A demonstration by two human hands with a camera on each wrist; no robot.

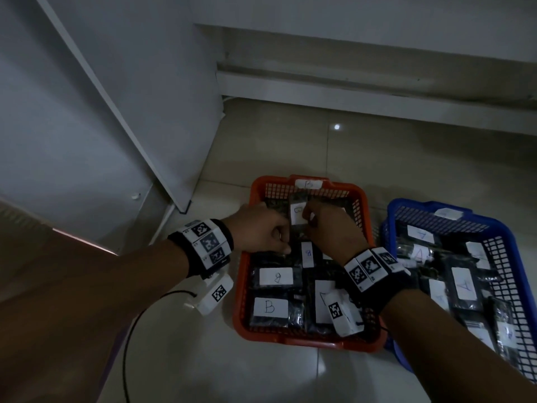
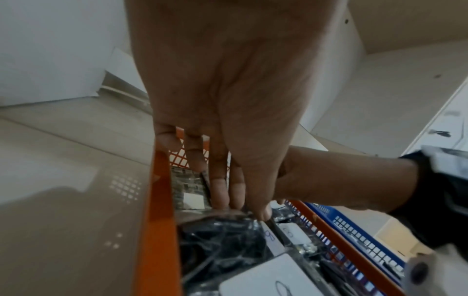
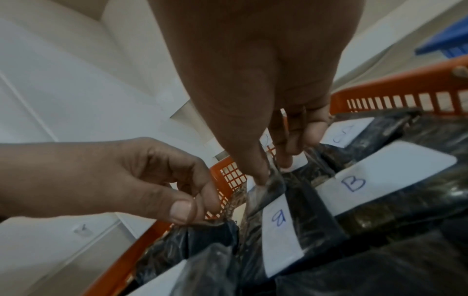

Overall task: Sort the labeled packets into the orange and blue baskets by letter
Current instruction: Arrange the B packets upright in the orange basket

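tiled floor point(image 1: 290, 146) | both grips, left hand point(image 1: 258, 228) and right hand point(image 1: 331, 231), pinching B packet point(image 1: 297, 213) over orange basket point(image 1: 360, 199)

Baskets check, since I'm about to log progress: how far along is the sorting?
Nearly done, it seems. The orange basket holds B packets, the blue basket A packets. In hand: the right hand holds a B packet over the orange basket; the left hand pinches another packet's edge. No loose packets show on the floor.
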